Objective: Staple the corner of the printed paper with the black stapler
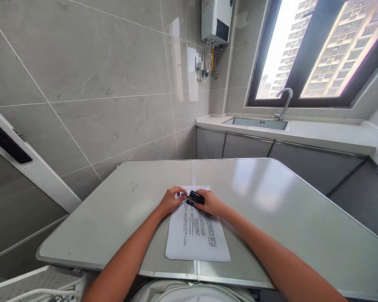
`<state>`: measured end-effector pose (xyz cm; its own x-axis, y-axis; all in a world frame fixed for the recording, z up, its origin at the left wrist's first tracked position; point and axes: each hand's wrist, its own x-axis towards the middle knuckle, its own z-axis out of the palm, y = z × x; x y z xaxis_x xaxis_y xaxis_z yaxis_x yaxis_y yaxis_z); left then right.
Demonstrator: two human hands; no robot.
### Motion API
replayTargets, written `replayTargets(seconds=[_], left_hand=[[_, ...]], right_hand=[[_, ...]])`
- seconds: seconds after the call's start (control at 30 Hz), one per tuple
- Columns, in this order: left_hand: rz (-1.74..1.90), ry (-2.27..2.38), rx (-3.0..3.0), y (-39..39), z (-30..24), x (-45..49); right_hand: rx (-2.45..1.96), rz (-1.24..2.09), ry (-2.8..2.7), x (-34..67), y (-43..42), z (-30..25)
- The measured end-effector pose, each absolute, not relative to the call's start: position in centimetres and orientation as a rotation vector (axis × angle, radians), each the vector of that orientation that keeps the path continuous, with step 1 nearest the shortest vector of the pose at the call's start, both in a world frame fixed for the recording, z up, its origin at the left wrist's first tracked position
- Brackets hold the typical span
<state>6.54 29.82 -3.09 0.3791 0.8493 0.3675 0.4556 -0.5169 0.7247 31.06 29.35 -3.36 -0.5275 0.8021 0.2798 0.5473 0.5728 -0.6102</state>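
Note:
A black stapler (pixel 195 197) is held above the upper part of a printed sheet of paper (pixel 199 241), its top and base spread apart. My right hand (pixel 211 202) wraps round the stapler's back end from the right. At its front end, my left hand (pixel 172 200) has thumb and forefinger closed in a pinch beside a small shiny metal part. Whether those fingers hold that part or a separate small piece cannot be made out. The sheet lies flat with its text running down the page, and my hands cover some of its top.
The pale folding table (pixel 113 226) has a seam down its middle. Several tiny dark slivers (pixel 134 186), resembling staples, lie at its far left. Behind stand a counter (pixel 318 132) with a sink (pixel 255 123) and a faucet (pixel 285 102). A door (pixel 25 167) is at the left.

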Motion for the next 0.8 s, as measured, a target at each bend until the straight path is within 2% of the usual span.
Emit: replayTargets(seconds=[0.8], left_hand=[[1.013, 0.981, 1.920, 31.4, -4.6, 6.5]], right_hand=[[-1.080, 0.627, -2.271, 31.1, 29.5, -3.4]])
